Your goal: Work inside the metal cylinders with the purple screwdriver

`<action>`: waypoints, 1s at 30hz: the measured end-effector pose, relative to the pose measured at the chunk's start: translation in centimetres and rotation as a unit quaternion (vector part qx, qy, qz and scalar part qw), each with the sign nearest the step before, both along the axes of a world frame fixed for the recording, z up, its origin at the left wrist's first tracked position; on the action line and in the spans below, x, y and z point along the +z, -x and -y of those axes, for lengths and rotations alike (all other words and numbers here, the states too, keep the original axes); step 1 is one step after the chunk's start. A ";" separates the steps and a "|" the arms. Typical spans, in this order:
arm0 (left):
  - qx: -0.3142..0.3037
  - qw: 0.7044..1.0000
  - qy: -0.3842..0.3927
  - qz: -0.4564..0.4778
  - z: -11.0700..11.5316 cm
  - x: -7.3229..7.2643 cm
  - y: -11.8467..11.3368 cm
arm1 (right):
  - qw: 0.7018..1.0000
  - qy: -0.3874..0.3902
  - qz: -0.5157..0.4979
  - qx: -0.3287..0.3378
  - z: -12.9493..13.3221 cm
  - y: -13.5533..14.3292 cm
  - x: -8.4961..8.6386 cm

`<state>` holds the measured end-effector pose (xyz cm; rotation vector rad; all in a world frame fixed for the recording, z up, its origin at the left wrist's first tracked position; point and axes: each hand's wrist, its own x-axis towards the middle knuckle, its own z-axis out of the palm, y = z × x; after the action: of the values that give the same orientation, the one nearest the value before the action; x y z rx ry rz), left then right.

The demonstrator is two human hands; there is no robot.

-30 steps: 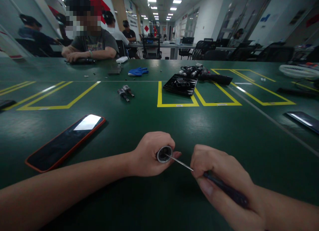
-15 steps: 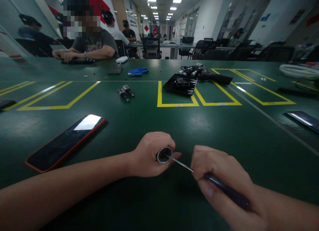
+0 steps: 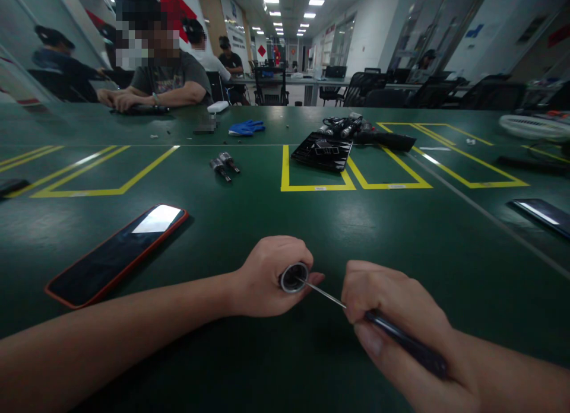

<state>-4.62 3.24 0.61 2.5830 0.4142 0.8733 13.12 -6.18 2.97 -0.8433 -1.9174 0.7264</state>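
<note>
My left hand (image 3: 271, 276) is closed around a round, hollow metal part (image 3: 294, 278), its silver rim facing me. Most of that part is hidden inside the fist. In my right hand (image 3: 392, 318) is a screwdriver (image 3: 407, 342) with a dark handle, gripped by thumb and bent fingers. Its thin shaft runs left into the open end of the metal part, so the tip is out of sight. Both hands are low over the green table (image 3: 214, 353).
An orange-cased phone (image 3: 118, 256) lies left of my hands. Farther off are small metal connectors (image 3: 225, 165), a blue glove (image 3: 247, 127) and a glossy black panel (image 3: 323, 152) beside cabled parts (image 3: 345, 126). Another phone (image 3: 545, 216) is at right. A person (image 3: 164, 80) sits across the table.
My hands, the metal part and the screwdriver look almost unmoved. Across the table, the seated person's hands have shifted slightly to the right.
</note>
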 end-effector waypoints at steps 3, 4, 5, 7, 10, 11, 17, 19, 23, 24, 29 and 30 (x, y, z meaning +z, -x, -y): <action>-0.003 1.000 0.001 0.000 0.0 0.0 0.0 | 1.000 0.006 -0.008 -0.002 0.0 0.1 0.0; -0.003 1.000 0.000 0.001 0.0 0.0 0.0 | 1.000 0.007 -0.012 -0.006 0.0 0.1 -0.1; -0.003 1.000 -0.002 0.000 -0.1 -0.1 0.0 | 1.000 0.010 -0.011 -0.008 0.0 0.1 -0.1; 0.000 1.000 -0.007 -0.004 -0.1 -0.1 0.0 | 1.000 0.010 -0.008 -0.012 0.0 0.1 -0.2; 0.006 1.000 -0.012 -0.010 -0.1 -0.1 0.0 | 1.000 0.004 0.004 -0.006 0.1 0.2 -0.1; 0.006 1.000 -0.011 -0.010 -0.1 -0.1 0.0 | 1.000 0.000 0.005 -0.006 0.1 0.2 -0.1; 0.004 1.000 -0.008 0.000 0.0 -0.1 0.0 | 1.000 0.002 0.009 -0.023 0.3 -0.1 0.0; 0.003 1.000 -0.006 -0.001 0.0 -0.1 0.0 | 1.000 0.007 0.008 -0.020 0.3 -0.1 -0.1; -0.002 1.000 -0.003 0.001 0.0 -0.1 0.0 | 1.000 0.014 -0.005 -0.013 0.2 0.1 -0.2; -0.002 1.000 -0.003 0.000 0.0 -0.1 0.0 | 1.000 0.016 -0.005 -0.010 0.2 0.1 -0.2; 0.003 1.000 0.000 -0.004 0.0 0.0 0.0 | 1.000 0.016 0.003 -0.016 0.2 0.0 0.0; 0.002 1.000 0.002 -0.005 0.0 0.0 0.0 | 1.000 0.014 0.003 -0.006 0.2 0.0 0.0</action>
<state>-4.59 3.21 0.57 2.5853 0.4229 0.8611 13.14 -6.40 2.93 -0.8742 -1.9091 0.7468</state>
